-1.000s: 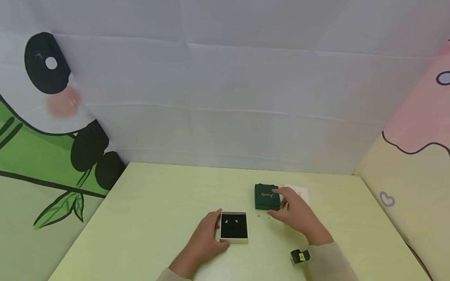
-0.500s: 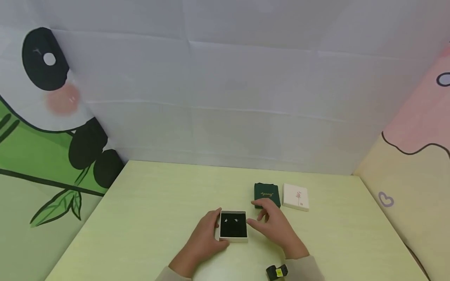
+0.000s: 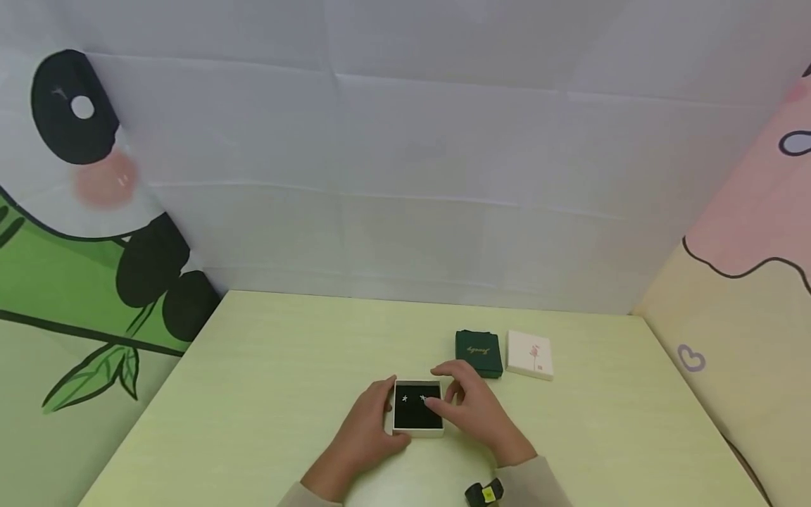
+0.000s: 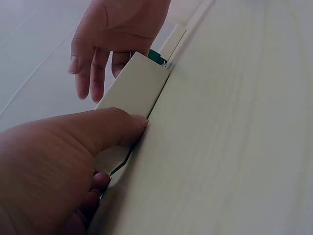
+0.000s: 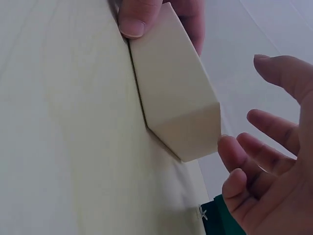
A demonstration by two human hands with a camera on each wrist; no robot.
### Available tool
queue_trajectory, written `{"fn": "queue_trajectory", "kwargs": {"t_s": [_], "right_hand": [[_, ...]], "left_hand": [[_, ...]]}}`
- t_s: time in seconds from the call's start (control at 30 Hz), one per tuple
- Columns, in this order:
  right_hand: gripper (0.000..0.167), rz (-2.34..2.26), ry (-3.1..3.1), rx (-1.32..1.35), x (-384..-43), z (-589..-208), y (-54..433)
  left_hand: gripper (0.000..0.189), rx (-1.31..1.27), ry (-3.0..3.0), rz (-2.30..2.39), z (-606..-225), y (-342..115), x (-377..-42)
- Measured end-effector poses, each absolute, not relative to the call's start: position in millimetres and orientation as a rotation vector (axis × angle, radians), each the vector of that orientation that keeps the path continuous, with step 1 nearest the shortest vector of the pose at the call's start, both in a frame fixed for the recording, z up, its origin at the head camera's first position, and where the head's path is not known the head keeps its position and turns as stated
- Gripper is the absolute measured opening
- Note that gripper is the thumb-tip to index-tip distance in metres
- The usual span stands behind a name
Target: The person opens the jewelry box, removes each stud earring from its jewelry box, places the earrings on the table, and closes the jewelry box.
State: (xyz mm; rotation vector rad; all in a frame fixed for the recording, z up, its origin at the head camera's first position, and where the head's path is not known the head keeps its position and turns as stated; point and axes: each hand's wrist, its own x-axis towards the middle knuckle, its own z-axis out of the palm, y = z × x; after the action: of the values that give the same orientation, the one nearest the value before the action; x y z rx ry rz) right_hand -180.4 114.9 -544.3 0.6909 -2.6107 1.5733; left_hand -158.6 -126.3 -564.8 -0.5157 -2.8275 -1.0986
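A small white jewelry box (image 3: 418,433) with a black lining lies on the table, and two star-shaped earrings (image 3: 405,398) sit on the lining. My left hand (image 3: 364,429) grips its left side, the thumb at the near corner; the left wrist view shows that thumb (image 4: 120,128) against the box wall. Over the right edge hovers my right hand (image 3: 478,412), its thumb near the right-hand earring and its fingers spread. No object is visible between those fingers. In the right wrist view a star earring (image 5: 203,212) appears beside the green pouch (image 5: 227,215).
Behind the right hand lies the dark green pouch with gold lettering. To its right is a white lid or flat box (image 3: 529,354) with a pink flower print. A black wrist camera (image 3: 484,492) sits by the right sleeve. A white cloth (image 3: 405,176) hangs behind the table (image 3: 304,338).
My right hand has moved left from beside the green pouch to above the box's right edge. My left hand keeps its grip on the box.
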Motion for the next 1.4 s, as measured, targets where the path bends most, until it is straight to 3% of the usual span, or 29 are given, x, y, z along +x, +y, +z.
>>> {"fn": "queue_trajectory", "kwargs": {"t_s": [0.27, 0.83, 1.4], "right_hand": [[0.048, 1.591, -2.624, 0.705, -183.8, -552.6, 110.9], [0.027, 1.541, -2.675, 0.529, -182.1, -569.1, 101.2], [0.021, 1.425, -2.669, 0.575, -184.5, -573.8, 96.9]], "left_hand": [[0.096, -0.527, -2.804, -1.087, -564.8, -125.2, -159.2], [0.098, -0.514, -2.859, -1.103, -566.0, -124.1, -159.7], [0.097, -0.53, -2.84, -1.107, -564.7, -124.5, -159.1]]}}
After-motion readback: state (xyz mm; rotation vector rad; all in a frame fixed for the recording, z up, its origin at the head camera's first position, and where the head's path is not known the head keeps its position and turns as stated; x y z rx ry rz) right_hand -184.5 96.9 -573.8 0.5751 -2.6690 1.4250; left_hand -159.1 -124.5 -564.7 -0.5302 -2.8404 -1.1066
